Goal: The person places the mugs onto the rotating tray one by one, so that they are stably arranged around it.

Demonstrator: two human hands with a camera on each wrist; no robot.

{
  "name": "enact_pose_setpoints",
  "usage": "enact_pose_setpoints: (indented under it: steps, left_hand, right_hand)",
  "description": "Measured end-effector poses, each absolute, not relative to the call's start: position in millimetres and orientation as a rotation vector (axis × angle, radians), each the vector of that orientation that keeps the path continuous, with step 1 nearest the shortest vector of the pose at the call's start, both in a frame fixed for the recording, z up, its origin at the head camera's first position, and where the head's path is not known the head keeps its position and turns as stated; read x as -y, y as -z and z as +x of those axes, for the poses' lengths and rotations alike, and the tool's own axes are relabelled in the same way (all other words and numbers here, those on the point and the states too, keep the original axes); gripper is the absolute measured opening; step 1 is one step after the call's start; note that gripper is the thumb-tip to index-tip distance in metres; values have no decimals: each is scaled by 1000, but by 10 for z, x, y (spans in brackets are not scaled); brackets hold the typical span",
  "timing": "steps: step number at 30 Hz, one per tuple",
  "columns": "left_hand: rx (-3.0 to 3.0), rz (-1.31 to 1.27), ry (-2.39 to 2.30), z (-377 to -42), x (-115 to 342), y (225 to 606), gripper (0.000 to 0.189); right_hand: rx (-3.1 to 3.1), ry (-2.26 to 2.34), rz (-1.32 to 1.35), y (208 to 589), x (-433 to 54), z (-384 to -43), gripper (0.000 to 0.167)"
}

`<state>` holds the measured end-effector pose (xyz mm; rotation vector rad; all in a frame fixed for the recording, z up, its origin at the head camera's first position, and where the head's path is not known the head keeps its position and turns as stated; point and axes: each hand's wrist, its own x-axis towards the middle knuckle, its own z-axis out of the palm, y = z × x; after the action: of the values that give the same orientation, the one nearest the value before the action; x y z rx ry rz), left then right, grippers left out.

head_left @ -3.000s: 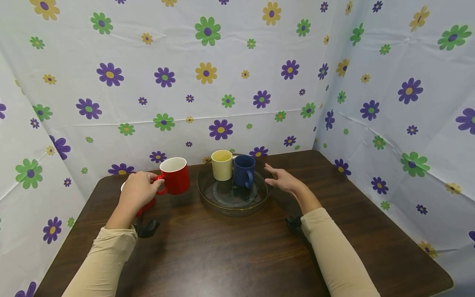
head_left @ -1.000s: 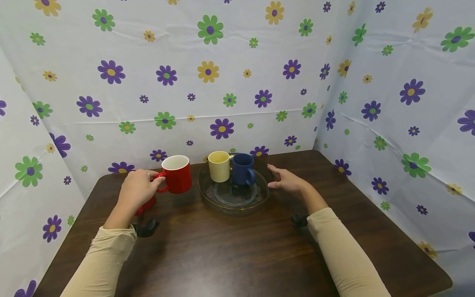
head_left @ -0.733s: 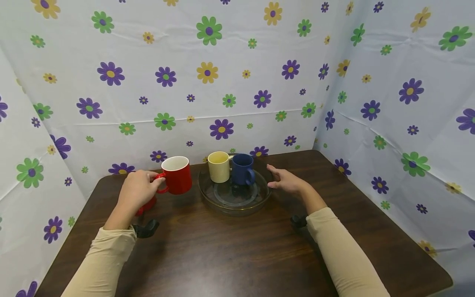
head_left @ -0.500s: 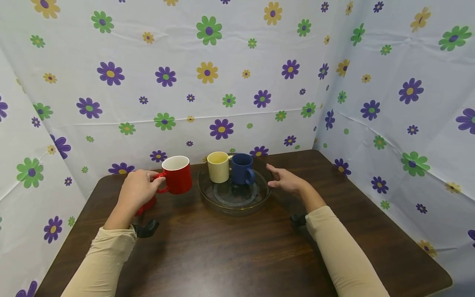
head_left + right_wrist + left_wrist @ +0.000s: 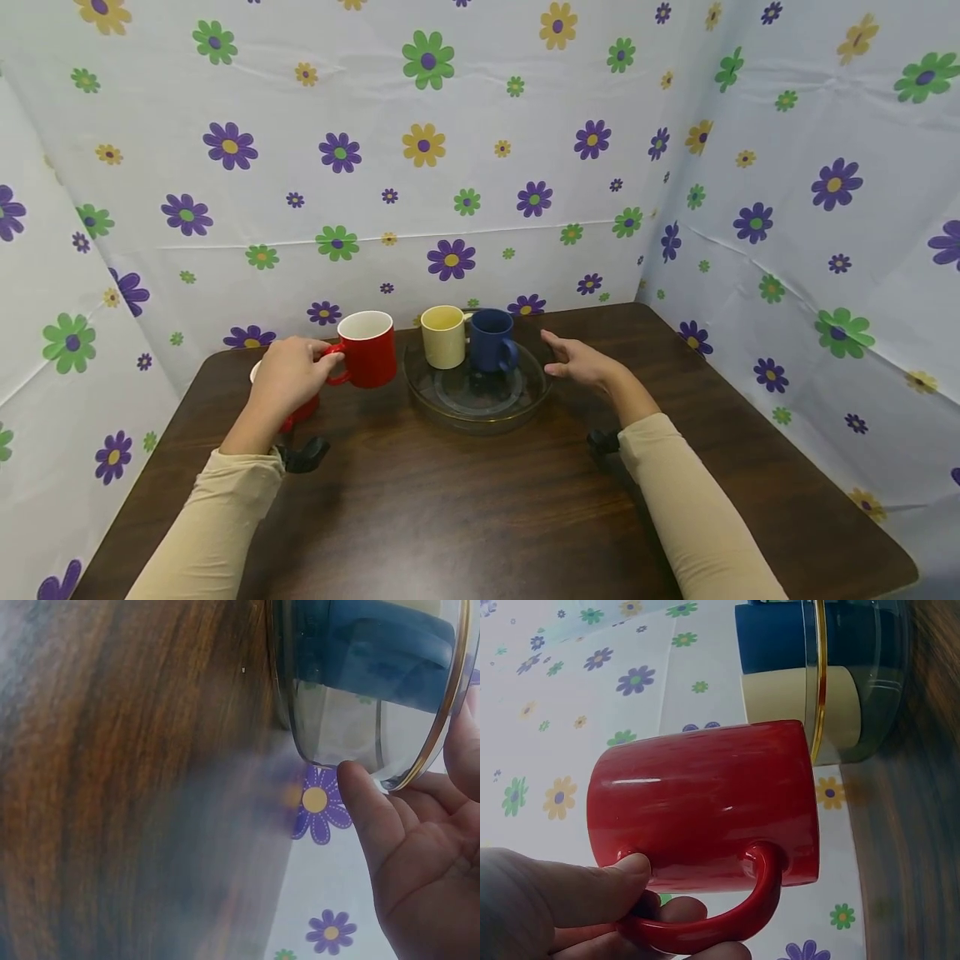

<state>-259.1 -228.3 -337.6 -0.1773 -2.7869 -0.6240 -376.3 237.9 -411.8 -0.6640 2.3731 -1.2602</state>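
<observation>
My left hand (image 5: pixel 288 375) pinches the handle of a red mug (image 5: pixel 369 354) with a white inside. It holds the mug upright, just left of a clear round tray (image 5: pixel 483 423) with a gold rim. Inside that tray stand a pale yellow mug (image 5: pixel 443 342) and a dark blue mug (image 5: pixel 491 340), side by side at the back. At the tray's right edge is my right hand (image 5: pixel 588 365), thumb and fingers extended; in the right wrist view they appear to touch the clear wall (image 5: pixel 337 742). A second red mug (image 5: pixel 305 410) is mostly hidden behind my left hand.
Everything stands on a dark brown wooden table (image 5: pixel 450 517). A white flower-print cloth (image 5: pixel 360 100) hangs behind it and along both sides, close to the table's back edge.
The left hand has brought the red mug slightly right, nearer the tray. Since the oldest frame the yellow mug has shifted left in the tray and the blue one slightly back.
</observation>
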Motion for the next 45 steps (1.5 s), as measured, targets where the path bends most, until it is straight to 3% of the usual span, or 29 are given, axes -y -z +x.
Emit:
enact_pose_setpoints:
  steps: [45]
  left_hand:
    - [2758,-359,692,-2850,1812,3454,32]
  right_hand:
    - [-2392,1226,-766,4134,-2412,-3763,73]
